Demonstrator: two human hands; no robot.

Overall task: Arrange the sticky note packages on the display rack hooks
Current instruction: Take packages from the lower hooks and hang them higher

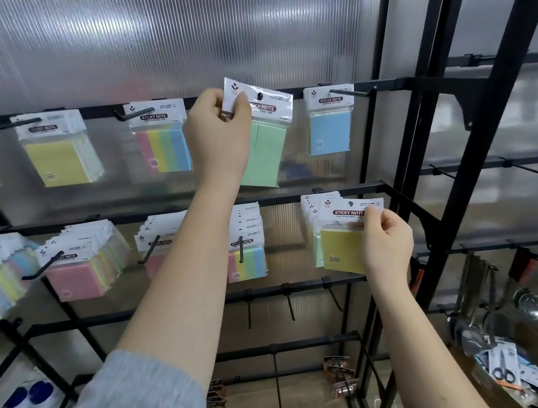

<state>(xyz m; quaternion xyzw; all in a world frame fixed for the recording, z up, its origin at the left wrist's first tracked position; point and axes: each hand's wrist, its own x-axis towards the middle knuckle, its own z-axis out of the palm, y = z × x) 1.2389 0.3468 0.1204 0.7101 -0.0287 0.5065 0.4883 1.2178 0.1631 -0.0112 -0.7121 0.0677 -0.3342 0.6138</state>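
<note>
A person's left hand (220, 124) pinches the header card of a green sticky note package (265, 140), lining its hole up with an upper hook of the display rack (397, 188), while the right hand (383, 243) grips a yellow package (344, 249) on the row below, apparently readying it.

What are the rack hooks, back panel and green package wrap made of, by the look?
Hooks: likely metal rod, matte black coating, thin and rigid.
Back panel: translucent ribbed plastic, probably polycarbonate sheet.
Green sticky note package: clear glossy film with a white card header.
</note>
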